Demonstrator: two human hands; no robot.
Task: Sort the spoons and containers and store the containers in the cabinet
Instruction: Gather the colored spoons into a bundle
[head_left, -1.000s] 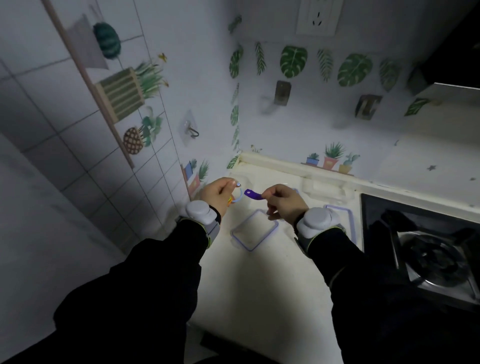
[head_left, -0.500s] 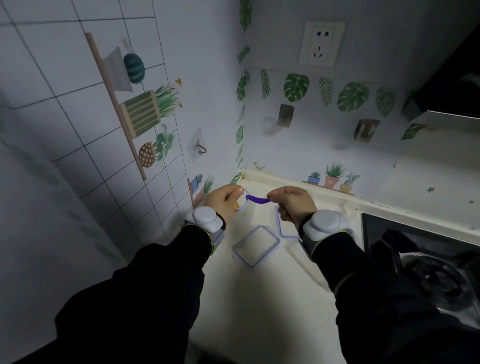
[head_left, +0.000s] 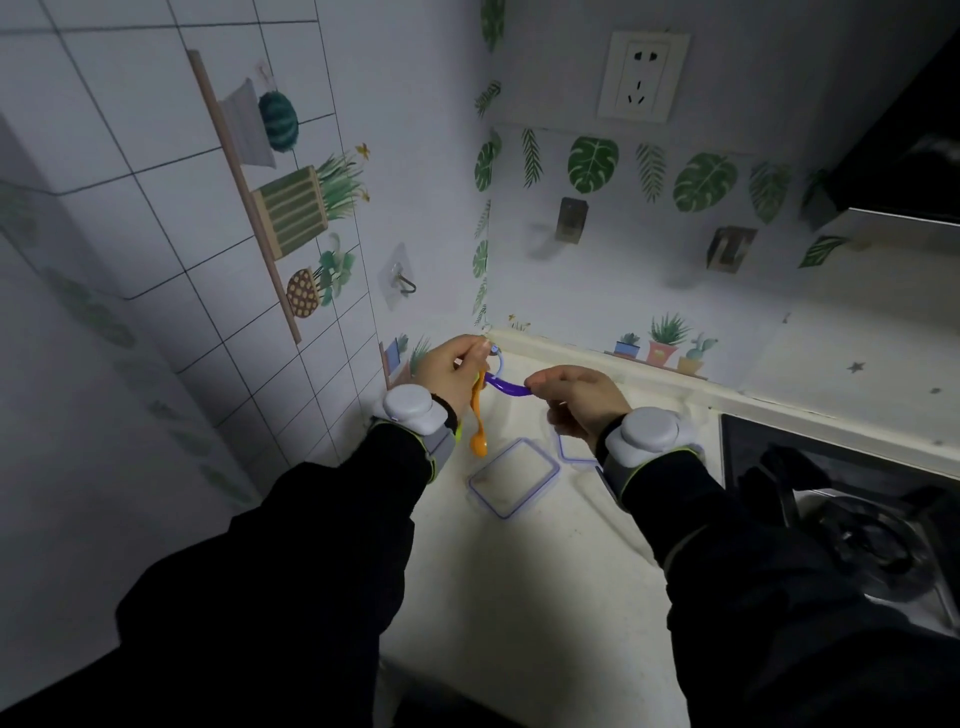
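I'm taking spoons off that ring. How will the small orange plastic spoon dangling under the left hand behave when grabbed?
The small orange plastic spoon hangs below the left hand, apparently from the pale blue ring it pinches, so it probably swings freely. It looks thin, likely light. It shows no sag while dangling, so probably stiff, not floppy.

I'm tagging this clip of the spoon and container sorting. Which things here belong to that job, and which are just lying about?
Job: purple spoon pinched by the right hand; orange spoon hanging below the left hand; ring the left hand holds; purple-edged container and second container on the counter.
Lying about: stove; wall socket; wall hook.
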